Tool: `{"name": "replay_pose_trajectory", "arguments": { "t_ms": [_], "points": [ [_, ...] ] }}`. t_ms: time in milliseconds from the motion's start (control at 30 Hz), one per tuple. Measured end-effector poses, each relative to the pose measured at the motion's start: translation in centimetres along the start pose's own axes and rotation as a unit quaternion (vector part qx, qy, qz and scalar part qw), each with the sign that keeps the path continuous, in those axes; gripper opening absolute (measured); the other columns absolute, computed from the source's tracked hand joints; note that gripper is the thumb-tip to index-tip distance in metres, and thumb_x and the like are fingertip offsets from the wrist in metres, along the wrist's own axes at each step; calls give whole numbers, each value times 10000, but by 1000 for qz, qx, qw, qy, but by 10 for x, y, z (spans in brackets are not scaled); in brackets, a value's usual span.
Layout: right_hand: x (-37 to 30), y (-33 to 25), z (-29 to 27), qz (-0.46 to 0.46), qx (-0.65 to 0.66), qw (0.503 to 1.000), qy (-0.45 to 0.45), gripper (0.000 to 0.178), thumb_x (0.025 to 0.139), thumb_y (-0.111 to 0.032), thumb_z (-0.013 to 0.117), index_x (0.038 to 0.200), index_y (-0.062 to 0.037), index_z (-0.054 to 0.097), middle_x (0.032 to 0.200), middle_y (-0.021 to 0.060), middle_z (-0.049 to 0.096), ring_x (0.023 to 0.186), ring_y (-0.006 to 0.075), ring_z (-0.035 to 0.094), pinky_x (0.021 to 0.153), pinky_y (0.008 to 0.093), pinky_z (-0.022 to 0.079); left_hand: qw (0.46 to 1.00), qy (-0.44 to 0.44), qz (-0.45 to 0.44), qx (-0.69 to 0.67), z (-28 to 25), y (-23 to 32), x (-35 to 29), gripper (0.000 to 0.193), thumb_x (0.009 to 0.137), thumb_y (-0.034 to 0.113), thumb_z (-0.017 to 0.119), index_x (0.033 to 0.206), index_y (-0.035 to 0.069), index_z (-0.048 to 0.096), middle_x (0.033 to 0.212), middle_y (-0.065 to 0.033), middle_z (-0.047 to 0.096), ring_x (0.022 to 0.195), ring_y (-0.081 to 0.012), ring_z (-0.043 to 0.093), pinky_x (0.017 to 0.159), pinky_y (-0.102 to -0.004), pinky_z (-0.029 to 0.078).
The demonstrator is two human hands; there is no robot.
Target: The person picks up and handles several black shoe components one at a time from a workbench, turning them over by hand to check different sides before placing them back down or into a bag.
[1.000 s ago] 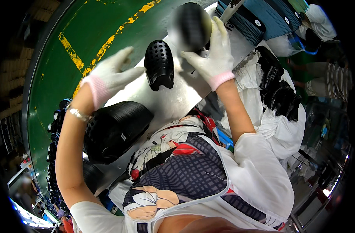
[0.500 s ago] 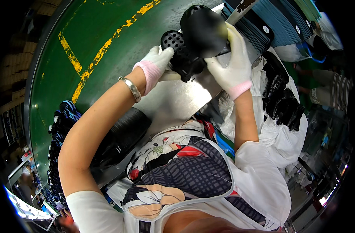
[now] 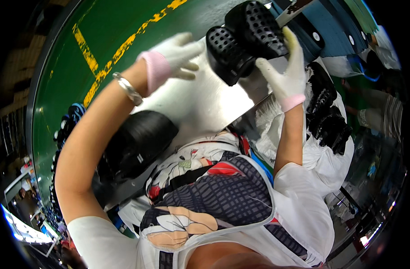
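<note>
Glossy black curved shells (image 3: 146, 134) lie nested on the metal table (image 3: 191, 105), presumably saving room. The white-gloved left hand (image 3: 172, 56) hangs spread near a black hole-dotted shell (image 3: 226, 51). At a larger perforated shell (image 3: 256, 29), the white-gloved right hand (image 3: 285, 78) parts thumb and fingers; whether pinching, I cannot tell.

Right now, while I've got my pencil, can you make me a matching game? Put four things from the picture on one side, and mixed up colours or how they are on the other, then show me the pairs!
Things:
1. Left hand
2. Bracelet
3. Two black pieces near the right hand
4. Painted lines

Matches:
A. Worn yellow, on green
B. Dotted with holes
C. Fingers spread, holding nothing
D. Silver, round the left wrist

Pairs: 1-C, 2-D, 3-B, 4-A
</note>
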State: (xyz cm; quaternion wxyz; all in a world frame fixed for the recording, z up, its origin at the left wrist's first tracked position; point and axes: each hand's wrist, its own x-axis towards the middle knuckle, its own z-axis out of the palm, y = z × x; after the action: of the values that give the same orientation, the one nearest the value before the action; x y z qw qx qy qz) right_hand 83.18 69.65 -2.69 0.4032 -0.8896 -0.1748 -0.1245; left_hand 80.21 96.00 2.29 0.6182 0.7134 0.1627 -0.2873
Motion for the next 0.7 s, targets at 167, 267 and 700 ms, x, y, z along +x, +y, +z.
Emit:
{"name": "replay_pose_trajectory", "arguments": {
  "t_ms": [167,267,700],
  "points": [
    [-10,-10,-6,17,-33,999,-8,789,729,-211,764,1408,-34,404,1378,157,478,1262,288,482,1065,376,374,989,54,95,98,-53,6,-71,688,950,431,555,1444,-4,357,1382,-227,462,1105,-275,595,908,-343,519],
    [-17,-22,-12,25,-36,997,59,761,738,-200,757,1396,-28,417,1367,145,493,1228,279,511,1041,375,397,985,114,104,83,-70,-2,-124,623,978,396,514,1441,2,377,1351,-183,506,1110,-224,586,914,-314,493],
    [-132,-46,101,-271,26,913,-303,205,770,-301,630,773,-96,639,762,85,612,792,292,573,727,419,466,730,637,185,166,-21,-160,-250,476,1012,170,402,1421,-67,342,1385,-255,442,1182,-353,550,977,-425,489]
  ]
}}
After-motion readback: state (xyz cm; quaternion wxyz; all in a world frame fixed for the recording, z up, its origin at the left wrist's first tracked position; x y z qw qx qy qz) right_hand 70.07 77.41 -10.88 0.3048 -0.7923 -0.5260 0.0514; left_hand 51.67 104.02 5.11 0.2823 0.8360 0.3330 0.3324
